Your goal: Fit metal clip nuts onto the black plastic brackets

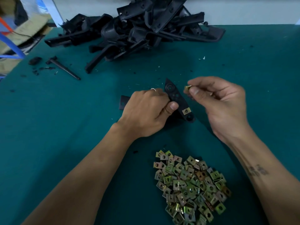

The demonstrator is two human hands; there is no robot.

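The black plastic bracket [176, 98] I am working on sits near the middle of the green table [243, 65], its long axis running from a pointed tip at eleven o'clock down to a rounded end at five o'clock. One metal clip nut [186, 110] is already seated near that lower end. I can read no brand or writing on the bracket or the nuts.

My left hand [146, 111] lies knuckles up over the bracket's left part, fingers curled around it and thumb pressed on its edge, with a ring [153, 89] on one finger. My right hand [217, 101], at three o'clock from the bracket and turned palm toward me, pinches a second clip nut [187, 88] between thumb and forefinger, just beside the bracket's upper right edge. My right forearm bears a tattoo [256, 172], too blurred to read.

A heap of loose clip nuts [191, 185] lies at six o'clock, between my forearms. A pile of black brackets [134, 30] sits at twelve o'clock, at the table's far edge.
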